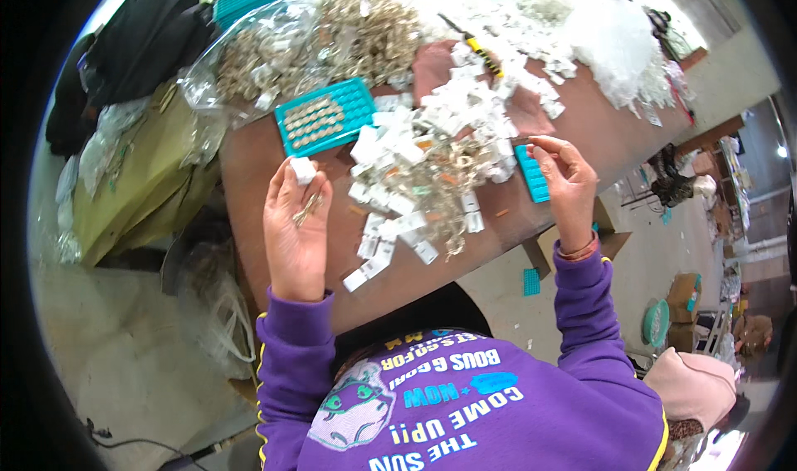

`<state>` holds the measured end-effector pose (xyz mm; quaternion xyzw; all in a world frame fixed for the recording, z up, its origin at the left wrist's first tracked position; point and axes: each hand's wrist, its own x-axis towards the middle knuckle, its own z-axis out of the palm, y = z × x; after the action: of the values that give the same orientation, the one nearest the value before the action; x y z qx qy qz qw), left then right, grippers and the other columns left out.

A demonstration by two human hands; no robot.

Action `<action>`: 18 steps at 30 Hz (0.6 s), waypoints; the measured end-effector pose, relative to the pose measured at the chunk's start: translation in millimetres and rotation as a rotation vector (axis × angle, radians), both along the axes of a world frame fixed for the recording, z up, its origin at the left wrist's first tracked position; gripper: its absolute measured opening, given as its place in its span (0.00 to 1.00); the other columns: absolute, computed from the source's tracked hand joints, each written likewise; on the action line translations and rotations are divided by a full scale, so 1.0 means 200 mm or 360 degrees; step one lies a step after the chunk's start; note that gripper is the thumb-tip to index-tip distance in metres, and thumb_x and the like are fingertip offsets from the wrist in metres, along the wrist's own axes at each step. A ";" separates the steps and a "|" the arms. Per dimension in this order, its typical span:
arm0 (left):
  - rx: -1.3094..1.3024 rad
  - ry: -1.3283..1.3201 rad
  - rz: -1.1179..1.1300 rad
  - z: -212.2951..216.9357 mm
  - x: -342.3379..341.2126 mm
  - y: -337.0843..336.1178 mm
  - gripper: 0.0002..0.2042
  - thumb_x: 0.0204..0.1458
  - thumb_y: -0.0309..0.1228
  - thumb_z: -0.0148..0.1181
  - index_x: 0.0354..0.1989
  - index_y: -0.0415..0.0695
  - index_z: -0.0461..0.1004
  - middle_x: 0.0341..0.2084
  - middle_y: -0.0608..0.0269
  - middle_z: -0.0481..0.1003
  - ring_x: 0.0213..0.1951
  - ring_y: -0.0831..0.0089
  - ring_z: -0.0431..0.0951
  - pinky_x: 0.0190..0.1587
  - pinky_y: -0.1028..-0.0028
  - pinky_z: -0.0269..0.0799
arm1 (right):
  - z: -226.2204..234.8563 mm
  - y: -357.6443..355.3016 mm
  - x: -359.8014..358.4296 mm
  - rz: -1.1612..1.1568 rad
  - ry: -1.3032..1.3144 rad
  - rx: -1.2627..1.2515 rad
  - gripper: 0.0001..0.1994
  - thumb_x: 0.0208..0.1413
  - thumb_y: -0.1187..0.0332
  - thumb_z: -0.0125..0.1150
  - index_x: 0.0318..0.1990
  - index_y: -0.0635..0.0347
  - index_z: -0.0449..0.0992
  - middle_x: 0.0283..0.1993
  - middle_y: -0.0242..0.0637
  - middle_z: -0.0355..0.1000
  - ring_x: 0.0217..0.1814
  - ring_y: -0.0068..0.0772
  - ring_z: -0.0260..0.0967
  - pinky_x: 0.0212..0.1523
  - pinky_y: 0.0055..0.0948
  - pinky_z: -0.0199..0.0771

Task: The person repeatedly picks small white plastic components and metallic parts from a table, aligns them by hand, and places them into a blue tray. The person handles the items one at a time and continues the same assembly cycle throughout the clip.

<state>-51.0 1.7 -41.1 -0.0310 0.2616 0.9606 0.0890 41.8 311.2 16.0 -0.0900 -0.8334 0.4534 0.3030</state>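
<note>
White card (pixel 303 170) is pinched at the left hand's (pixel 297 230) fingertips, above the surface (pixel 249 160). Gold strand bunch (pixel 307 210) slants along the upturned palm, lower end wristward. Right hand (pixel 569 176), fingers curled, overhangs blue tray (pixel 534 180); its grip's contents cannot be determined.

I can't tell from here whether the right fingers (pixel 554 146) pinch anything; they partly cover the turquoise tray (pixel 532 180).

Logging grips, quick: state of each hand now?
Left hand: holding a white tag, gold-coloured strands against the palm.
Right hand: curled by the blue tray; grip can't be told.
</note>
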 end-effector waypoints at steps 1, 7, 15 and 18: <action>-0.0027 -0.0004 0.0058 0.00 0.00 -0.01 0.12 0.59 0.31 0.57 0.49 0.42 0.70 0.39 0.59 0.77 0.42 0.69 0.79 0.48 0.70 0.76 | 0.00 -0.02 -0.01 0.0045 -0.0041 -0.0017 0.07 0.57 0.76 0.60 0.42 0.66 0.79 0.39 0.36 0.77 0.41 0.22 0.75 0.43 0.21 0.73; -0.0115 -0.0082 0.0336 0.02 0.02 -0.01 0.10 0.58 0.31 0.59 0.46 0.44 0.71 0.36 0.62 0.77 0.38 0.72 0.79 0.44 0.72 0.77 | 0.07 -0.24 -0.13 0.0574 -0.0231 0.0404 0.08 0.56 0.78 0.59 0.43 0.67 0.78 0.39 0.37 0.77 0.44 0.27 0.75 0.45 0.22 0.73; -0.0161 -0.0196 0.0495 0.06 0.01 -0.01 0.10 0.58 0.29 0.58 0.47 0.44 0.71 0.36 0.63 0.76 0.36 0.74 0.77 0.40 0.73 0.76 | 0.01 -0.73 -0.50 0.1272 0.0137 0.1588 0.09 0.42 0.76 0.59 0.34 0.56 0.76 0.37 0.31 0.73 0.43 0.34 0.71 0.42 0.32 0.72; -0.0141 -0.0166 0.0516 0.06 0.02 -0.01 0.10 0.59 0.29 0.57 0.48 0.43 0.71 0.37 0.63 0.75 0.35 0.74 0.76 0.39 0.74 0.76 | -0.04 -0.76 -0.60 0.1281 0.0191 0.2147 0.02 0.43 0.68 0.58 0.26 0.52 0.75 0.31 0.29 0.71 0.41 0.29 0.70 0.45 0.30 0.66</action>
<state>-47.2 0.2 -29.8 -0.1265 0.2903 0.9469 -0.0552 -77.6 158.3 7.1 0.4467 -0.8793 -0.0714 0.1491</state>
